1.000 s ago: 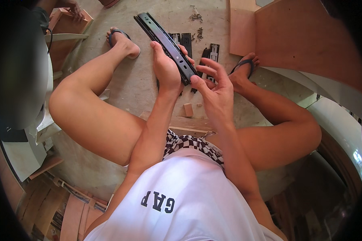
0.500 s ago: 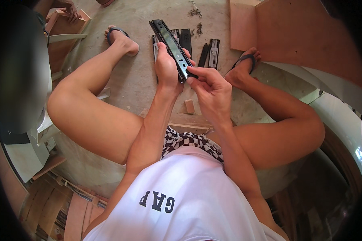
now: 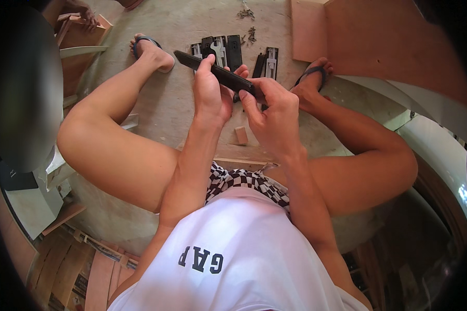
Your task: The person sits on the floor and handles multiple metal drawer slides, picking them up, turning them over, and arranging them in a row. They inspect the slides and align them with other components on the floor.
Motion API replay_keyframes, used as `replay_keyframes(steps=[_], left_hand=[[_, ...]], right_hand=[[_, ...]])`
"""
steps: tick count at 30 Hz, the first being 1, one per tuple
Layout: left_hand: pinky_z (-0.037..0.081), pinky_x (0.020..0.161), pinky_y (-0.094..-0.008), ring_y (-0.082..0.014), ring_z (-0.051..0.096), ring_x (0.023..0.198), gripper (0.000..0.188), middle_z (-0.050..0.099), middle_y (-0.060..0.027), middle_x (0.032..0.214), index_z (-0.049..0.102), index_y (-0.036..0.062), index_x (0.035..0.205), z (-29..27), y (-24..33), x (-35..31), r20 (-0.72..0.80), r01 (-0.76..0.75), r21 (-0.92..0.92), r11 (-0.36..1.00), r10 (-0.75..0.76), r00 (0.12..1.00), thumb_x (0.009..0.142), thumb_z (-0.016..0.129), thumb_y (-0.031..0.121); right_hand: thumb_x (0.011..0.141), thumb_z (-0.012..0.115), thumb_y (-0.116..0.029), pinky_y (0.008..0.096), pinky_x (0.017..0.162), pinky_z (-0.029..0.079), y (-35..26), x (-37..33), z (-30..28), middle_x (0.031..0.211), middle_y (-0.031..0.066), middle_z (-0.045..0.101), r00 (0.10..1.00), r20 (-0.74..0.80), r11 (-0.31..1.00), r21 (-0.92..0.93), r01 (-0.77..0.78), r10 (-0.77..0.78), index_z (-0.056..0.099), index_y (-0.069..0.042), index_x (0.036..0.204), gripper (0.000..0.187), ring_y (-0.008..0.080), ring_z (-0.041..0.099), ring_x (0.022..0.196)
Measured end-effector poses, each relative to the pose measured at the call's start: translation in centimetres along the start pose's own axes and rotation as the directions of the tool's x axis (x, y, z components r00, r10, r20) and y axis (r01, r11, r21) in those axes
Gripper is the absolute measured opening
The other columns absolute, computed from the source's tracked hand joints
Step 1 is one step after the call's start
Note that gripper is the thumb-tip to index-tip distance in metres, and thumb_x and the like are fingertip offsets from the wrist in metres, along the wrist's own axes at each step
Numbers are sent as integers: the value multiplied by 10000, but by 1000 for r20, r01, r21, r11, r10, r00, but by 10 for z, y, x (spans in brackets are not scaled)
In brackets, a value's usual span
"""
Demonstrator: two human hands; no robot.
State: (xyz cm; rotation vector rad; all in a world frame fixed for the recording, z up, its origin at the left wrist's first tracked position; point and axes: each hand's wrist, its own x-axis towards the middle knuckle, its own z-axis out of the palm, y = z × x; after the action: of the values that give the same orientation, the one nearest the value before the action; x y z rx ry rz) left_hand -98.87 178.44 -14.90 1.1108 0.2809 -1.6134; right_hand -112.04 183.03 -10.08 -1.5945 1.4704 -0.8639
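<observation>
A black metal drawer slide [image 3: 231, 79] is held in front of me, slanting from upper left to lower right. Its plain dark side faces up. My left hand [image 3: 210, 96] wraps around its middle, the thumb lying across the top edge. The near right end is pinched between the thumb and fingers of my right hand [image 3: 271, 106]. Just beyond my hands, more drawer slides [image 3: 235, 51] lie side by side on the floor, some black and some with silver rails. A separate pair of slides [image 3: 271, 65] rests to their right.
Two small heaps of screws [image 3: 251, 35] lie past the slides. A small wooden block [image 3: 242, 135] sits below my hands. Large reddish wood panels [image 3: 384, 52] stand at the right. Another person's hand [image 3: 91, 20] touches a wooden box [image 3: 83, 44] at upper left.
The drawer slide has been tilted further to the left and rolled, so its slotted inner face is turned out of sight. Both hands still hold it.
</observation>
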Motion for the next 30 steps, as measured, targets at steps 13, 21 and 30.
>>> replay_keyframes(steps=[13, 21, 30], left_hand=[[592, 611, -332, -205, 682, 696, 195, 650, -121, 862, 481, 5, 1010, -7, 16, 13, 92, -331, 269, 905, 318, 944, 976, 642, 109], [576, 557, -335, -189, 677, 639, 210, 651, -80, 832, 571, 14, 1002, -52, 28, 23, -37, -198, 546, 814, 259, 965, 976, 682, 190], [571, 633, -275, -133, 686, 739, 298, 701, -62, 885, 640, 50, 1132, -78, -13, 21, 159, -59, 725, 686, -83, 984, 965, 740, 275]], right_hand=[[1031, 640, -209, 232, 641, 488, 7, -19, 10, 758, 22, 651, 840, 425, 593, 598, -540, 336, 658, 17, 958, 237, 76, 606, 682], [1004, 670, -226, 247, 672, 495, 26, -44, 49, 811, 24, 656, 755, 545, 571, 509, -644, 365, 649, 3, 991, 230, 76, 602, 707], [946, 732, -170, 326, 748, 527, 75, -48, 61, 978, 87, 678, 741, 514, 703, 323, -634, 432, 593, 29, 1141, 312, 153, 643, 849]])
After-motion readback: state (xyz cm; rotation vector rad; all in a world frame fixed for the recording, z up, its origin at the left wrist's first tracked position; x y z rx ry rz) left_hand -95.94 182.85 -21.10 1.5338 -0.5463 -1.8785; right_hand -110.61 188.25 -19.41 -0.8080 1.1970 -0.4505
